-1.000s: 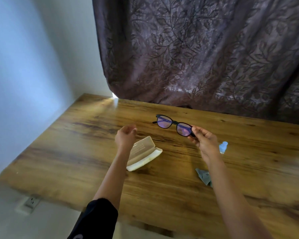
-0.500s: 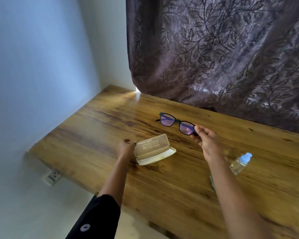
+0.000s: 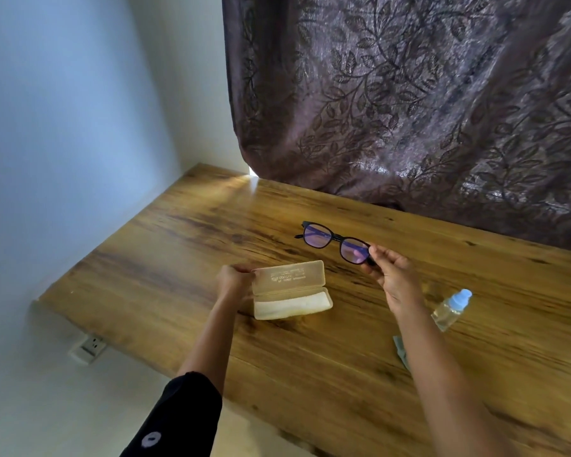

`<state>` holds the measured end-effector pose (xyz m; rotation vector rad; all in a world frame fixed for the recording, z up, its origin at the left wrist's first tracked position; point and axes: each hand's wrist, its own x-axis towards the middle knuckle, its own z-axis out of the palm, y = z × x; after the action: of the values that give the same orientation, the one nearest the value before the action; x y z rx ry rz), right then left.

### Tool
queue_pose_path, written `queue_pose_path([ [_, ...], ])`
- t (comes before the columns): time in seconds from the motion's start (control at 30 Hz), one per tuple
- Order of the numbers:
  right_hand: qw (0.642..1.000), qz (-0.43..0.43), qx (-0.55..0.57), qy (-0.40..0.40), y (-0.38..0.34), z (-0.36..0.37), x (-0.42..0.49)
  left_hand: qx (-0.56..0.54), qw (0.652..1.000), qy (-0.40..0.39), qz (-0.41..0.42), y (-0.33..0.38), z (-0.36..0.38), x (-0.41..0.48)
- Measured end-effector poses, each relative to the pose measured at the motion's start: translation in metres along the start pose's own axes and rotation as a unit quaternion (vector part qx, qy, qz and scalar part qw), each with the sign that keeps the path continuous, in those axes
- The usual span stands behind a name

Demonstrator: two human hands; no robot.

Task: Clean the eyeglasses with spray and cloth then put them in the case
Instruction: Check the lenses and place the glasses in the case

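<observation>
Black-framed eyeglasses point(image 3: 335, 240) with purple-tinted lenses hang above the wooden table point(image 3: 185, 258), pinched at their right end by my right hand point(image 3: 391, 275). A cream glasses case point(image 3: 290, 291) lies open on the table, its lid tilted up. My left hand point(image 3: 233, 282) grips the left end of that lid. A small clear spray bottle point(image 3: 450, 310) with a pale blue cap lies on its side to the right of my right wrist. A grey-green cloth point(image 3: 400, 349) shows partly from behind my right forearm.
A dark leaf-patterned curtain point(image 3: 409, 103) hangs along the table's far edge. A pale wall point(image 3: 63, 143) borders the left side, with a power outlet point(image 3: 91, 346) below the table's left edge.
My left hand has come down onto the case's left end and now holds its lid, which stands more upright. The camera view swung left; the glasses stay held in my right hand.
</observation>
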<state>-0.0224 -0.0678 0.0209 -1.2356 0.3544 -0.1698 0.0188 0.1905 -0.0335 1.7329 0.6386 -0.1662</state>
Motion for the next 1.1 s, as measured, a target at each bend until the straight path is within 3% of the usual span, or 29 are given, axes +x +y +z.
queue_pose_path([
  [0.27, 0.999, -0.008, 0.003, 0.037, -0.005, -0.018, -0.008, -0.02, 0.996, -0.042, 0.072, 0.027, 0.042, -0.005],
  [0.7, 0.995, 0.032, -0.052, 0.074, 0.021, -0.049, -0.024, 0.043, 0.978, -0.152, 0.139, 0.033, 0.092, -0.002],
  [1.1, 0.965, 0.053, -0.186, 0.178, 0.074, -0.036, -0.015, 0.054, 0.965, -0.185, 0.18, 0.03, 0.087, 0.003],
])
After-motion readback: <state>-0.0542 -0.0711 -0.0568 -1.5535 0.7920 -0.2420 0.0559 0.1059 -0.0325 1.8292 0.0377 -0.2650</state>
